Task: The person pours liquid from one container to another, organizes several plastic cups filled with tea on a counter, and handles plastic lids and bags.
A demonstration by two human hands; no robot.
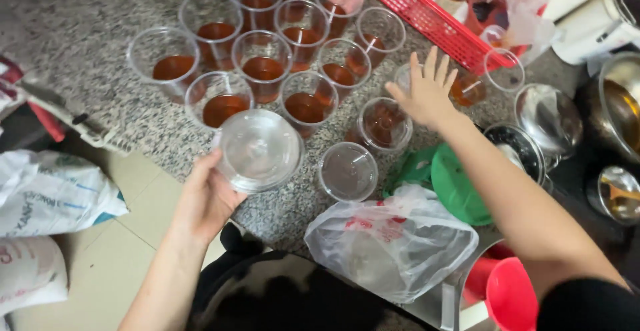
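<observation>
Left hand (pixel 203 198) clasping clear lids (pixel 259 150) near lidded cup (pixel 385 124); right hand (pixel 427 91) splayed, empty, beyond it.

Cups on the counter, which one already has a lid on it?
The cup just below the right hand: a clear lid covers its brown drink, while the other filled cups stand open.

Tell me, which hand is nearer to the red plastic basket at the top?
Right. The right hand is spread open just below the red plastic basket, over the cups. The left hand is far down-left, holding a stack of clear plastic lids.
</observation>
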